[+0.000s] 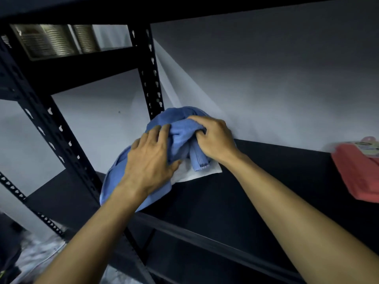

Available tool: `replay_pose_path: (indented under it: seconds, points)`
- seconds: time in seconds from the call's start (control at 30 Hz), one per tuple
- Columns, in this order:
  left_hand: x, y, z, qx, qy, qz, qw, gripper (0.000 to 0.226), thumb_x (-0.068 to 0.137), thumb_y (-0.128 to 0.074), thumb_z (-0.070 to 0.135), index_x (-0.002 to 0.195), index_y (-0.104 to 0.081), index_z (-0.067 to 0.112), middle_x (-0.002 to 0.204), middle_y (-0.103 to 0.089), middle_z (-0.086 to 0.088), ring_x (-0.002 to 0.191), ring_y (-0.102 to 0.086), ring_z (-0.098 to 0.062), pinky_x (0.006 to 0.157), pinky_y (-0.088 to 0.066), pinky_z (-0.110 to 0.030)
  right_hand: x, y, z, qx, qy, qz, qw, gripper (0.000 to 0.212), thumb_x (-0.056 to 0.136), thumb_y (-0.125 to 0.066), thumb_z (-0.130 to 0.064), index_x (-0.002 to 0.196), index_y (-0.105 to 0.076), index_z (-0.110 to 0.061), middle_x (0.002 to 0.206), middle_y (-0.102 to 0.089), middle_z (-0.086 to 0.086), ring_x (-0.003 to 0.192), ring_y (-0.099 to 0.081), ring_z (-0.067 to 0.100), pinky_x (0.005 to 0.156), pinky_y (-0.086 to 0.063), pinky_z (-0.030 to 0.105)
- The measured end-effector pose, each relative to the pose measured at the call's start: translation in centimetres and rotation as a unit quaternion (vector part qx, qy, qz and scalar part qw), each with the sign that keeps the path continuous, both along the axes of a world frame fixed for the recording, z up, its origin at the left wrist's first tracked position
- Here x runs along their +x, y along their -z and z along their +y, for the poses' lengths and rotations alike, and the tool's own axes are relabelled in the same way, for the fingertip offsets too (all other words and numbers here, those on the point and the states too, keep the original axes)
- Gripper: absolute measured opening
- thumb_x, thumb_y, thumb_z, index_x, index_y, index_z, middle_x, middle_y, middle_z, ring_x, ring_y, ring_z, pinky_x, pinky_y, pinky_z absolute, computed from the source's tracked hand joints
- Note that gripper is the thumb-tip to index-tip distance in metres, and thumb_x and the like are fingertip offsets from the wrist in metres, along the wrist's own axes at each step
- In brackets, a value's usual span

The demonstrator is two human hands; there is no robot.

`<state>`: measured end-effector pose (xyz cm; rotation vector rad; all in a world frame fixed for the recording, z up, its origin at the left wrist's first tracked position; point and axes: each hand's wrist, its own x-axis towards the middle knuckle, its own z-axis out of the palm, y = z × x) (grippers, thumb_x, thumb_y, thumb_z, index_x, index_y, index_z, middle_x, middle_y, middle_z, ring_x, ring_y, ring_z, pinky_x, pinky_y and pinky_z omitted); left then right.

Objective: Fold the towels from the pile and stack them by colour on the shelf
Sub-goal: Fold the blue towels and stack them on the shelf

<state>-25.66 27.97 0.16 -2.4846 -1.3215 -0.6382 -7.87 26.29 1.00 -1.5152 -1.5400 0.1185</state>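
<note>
A bunched blue towel [180, 130] lies at the left end of the black shelf [256, 197], against the pale wall. A white towel [196, 173] peeks out flat beneath it. My left hand [151, 158] lies on the blue towel's left side, fingers spread over the cloth and thumb tucked against it. My right hand [213, 138] grips a fold of the same towel at its top right, fingers curled into the fabric. A red folded towel [356, 175] sits at the shelf's right edge.
A black perforated upright [149, 78] stands just behind the blue towel, another [51, 128] at the front left. The shelf above [184, 9] hangs close overhead. A pale packet [367, 148] rests on the red towel. Metal ribbed containers [55, 39] stand on the far-left shelf.
</note>
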Motion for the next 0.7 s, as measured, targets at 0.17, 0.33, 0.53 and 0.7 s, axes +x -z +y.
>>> replay_pose_path:
  seconds: [0.17,0.33,0.53,0.7]
  points:
    - [-0.1,-2.2,0.0,0.096,-0.016,-0.049,0.994,0.039,0.072,-0.073,0.012,0.107,-0.063,0.000,0.083,-0.068,-0.017,0.067,-0.063,-0.038,0.060,-0.048,-0.041,0.1,-3.2,-0.1,0.042,0.015,-0.005,0.999,0.045,0.088,-0.049,-0.003,0.126,-0.063,-0.023,0.126,-0.064,-0.001,0.113,-0.059,0.020,0.095,-0.048,0.038]
    - [0.1,-5.5,-0.6,0.120,-0.012,-0.070,0.990,0.027,0.070,-0.073,0.004,0.093,-0.060,0.001,0.075,-0.064,-0.019,0.056,-0.057,-0.040,0.053,-0.028,-0.032,1.3,-5.9,-0.9,0.033,0.019,-0.009,0.999,0.034,0.093,-0.046,-0.011,0.119,-0.062,-0.026,0.111,-0.068,-0.001,0.100,-0.062,0.020,0.085,-0.052,0.043]
    - [2.3,-9.3,-1.8,0.026,-0.002,-0.183,0.983,0.022,0.087,-0.052,0.015,0.107,-0.059,0.012,0.103,-0.065,-0.025,0.093,-0.055,-0.050,0.067,-0.030,-0.038,5.2,-8.3,-3.7,-0.033,-0.032,-0.018,0.999,0.016,0.094,-0.054,-0.027,0.087,-0.063,-0.015,0.078,-0.064,-0.003,0.074,-0.059,0.012,0.073,-0.049,0.038]
    - [5.4,-9.7,-2.7,-0.158,0.098,-0.212,0.959,0.015,0.088,-0.051,0.011,0.075,-0.057,0.016,0.075,-0.063,-0.007,0.087,-0.060,-0.036,0.066,-0.040,-0.033,9.5,-8.1,-7.2,-0.127,0.000,-0.055,0.990,0.008,0.092,-0.062,-0.025,0.096,-0.066,-0.019,0.095,-0.069,-0.001,0.090,-0.063,0.013,0.088,-0.050,0.037]
